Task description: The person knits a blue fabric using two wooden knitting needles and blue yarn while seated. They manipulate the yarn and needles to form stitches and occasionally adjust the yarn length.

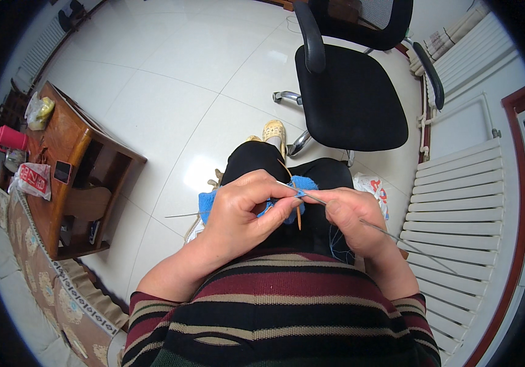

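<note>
Over my lap, a piece of blue knitting [303,183] hangs from several needles. My left hand [255,204] pinches its upper edge between thumb and forefinger, and more blue fabric shows to the left of that hand. A grey metal knitting needle [409,243] runs through my right hand [354,215], its tip meeting the stitches at my left fingertips. A wooden needle [298,218] points down below the work. Another thin metal needle [180,215] sticks out leftward past my left hand. Loose blue yarn [339,243] dangles under my right hand. The fingers cover part of the stitches.
A black office chair [349,96] stands ahead to the right. White radiators [455,215] line the right wall. To the left is a wooden table [72,133] bearing a phone [63,172], plastic bags and a pink container [12,137]. A plastic bag [374,188] lies beside my right leg.
</note>
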Tool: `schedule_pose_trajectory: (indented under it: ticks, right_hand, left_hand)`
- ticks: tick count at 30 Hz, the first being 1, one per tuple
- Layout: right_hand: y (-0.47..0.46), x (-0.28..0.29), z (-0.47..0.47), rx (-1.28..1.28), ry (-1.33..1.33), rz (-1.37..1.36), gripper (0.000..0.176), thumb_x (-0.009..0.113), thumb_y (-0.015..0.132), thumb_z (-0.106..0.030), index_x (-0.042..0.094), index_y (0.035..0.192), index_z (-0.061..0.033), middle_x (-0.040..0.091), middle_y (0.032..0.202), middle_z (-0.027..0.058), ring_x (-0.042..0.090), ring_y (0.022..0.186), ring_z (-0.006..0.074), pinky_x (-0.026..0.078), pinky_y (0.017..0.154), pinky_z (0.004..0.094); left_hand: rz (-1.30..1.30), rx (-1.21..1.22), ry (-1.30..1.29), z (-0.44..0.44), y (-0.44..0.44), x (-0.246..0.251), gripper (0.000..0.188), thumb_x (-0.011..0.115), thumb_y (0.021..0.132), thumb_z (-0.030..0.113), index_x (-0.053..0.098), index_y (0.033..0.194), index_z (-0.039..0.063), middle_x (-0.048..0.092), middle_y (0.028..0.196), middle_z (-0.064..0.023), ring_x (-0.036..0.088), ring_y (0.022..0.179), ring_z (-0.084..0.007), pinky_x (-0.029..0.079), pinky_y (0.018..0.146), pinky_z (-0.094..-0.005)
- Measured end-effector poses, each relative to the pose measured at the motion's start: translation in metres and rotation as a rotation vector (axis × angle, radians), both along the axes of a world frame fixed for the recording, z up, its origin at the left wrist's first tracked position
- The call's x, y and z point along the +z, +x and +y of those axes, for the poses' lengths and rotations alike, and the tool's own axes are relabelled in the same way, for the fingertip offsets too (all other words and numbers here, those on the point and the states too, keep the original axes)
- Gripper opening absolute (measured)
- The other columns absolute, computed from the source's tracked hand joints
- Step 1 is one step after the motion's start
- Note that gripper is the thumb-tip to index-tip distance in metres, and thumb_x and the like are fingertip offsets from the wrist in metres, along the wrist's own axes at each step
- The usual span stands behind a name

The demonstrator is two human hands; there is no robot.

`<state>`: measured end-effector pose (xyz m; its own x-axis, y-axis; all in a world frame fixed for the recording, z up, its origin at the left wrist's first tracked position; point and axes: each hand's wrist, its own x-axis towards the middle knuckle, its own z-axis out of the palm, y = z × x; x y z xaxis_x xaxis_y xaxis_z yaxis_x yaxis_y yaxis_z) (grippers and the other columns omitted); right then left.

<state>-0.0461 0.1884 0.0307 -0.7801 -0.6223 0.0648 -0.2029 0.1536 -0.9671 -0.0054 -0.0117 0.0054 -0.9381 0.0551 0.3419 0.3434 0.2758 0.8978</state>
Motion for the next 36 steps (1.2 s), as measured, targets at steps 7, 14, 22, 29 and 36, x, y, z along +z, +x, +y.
schedule_pose_trajectory:
  ticks: [7, 14, 22, 29, 36]
  right_hand:
    - [0.003, 0.005, -0.004, -0.017, 0.116, 0.307, 0.026, 0.051, 0.086, -0.010, 0.063, 0.106, -0.0002, 0.055, 0.068, 0.0045, 0.046, 0.057, 0.0108, 0.038, 0.054, 0.0237]
    - [0.004, 0.009, -0.003, -0.001, 0.170, 0.363, 0.025, 0.052, 0.087, -0.009, 0.062, 0.108, -0.0021, 0.057, 0.071, 0.0080, 0.055, 0.060, 0.0169, 0.044, 0.054, 0.0279]
    - [0.005, 0.007, -0.002, -0.004, 0.145, 0.407, 0.027, 0.050, 0.085, -0.006, 0.061, 0.110, -0.0013, 0.057, 0.072, 0.0082, 0.055, 0.059, 0.0164, 0.044, 0.054, 0.0280]
    - [0.005, 0.009, -0.001, 0.008, 0.157, 0.372, 0.028, 0.049, 0.086, -0.006, 0.060, 0.111, -0.0011, 0.057, 0.073, 0.0088, 0.054, 0.060, 0.0170, 0.044, 0.054, 0.0285]
    - [0.000, 0.004, 0.001, 0.005, 0.088, 0.339, 0.027, 0.048, 0.087, -0.010, 0.061, 0.110, -0.0014, 0.058, 0.072, 0.0075, 0.053, 0.060, 0.0149, 0.043, 0.055, 0.0273]
  left_hand:
    - [-0.286, -0.131, 0.517, 0.005, 0.001, -0.012, 0.011, 0.064, 0.084, 0.006, 0.064, 0.094, 0.001, 0.057, 0.077, 0.0012, 0.049, 0.063, -0.0025, 0.038, 0.053, -0.0163]
    - [-0.332, -0.106, 0.769, 0.008, 0.002, -0.008, 0.028, 0.060, 0.087, 0.003, 0.051, 0.113, -0.002, 0.057, 0.082, -0.0017, 0.055, 0.071, -0.0039, 0.045, 0.063, -0.0156]
    - [-0.310, -0.036, 0.698, 0.010, 0.003, -0.006, 0.021, 0.058, 0.088, 0.003, 0.055, 0.108, 0.000, 0.058, 0.088, -0.0019, 0.057, 0.081, -0.0051, 0.046, 0.072, -0.0175]
    - [-0.319, -0.046, 0.718, 0.007, 0.004, -0.008, 0.018, 0.058, 0.088, 0.003, 0.057, 0.106, 0.001, 0.058, 0.091, -0.0011, 0.056, 0.082, -0.0048, 0.046, 0.072, -0.0178]
    - [-0.238, -0.109, 0.676, 0.010, 0.004, -0.008, 0.015, 0.058, 0.088, 0.004, 0.059, 0.103, 0.000, 0.055, 0.090, -0.0014, 0.054, 0.077, -0.0042, 0.044, 0.067, -0.0174]
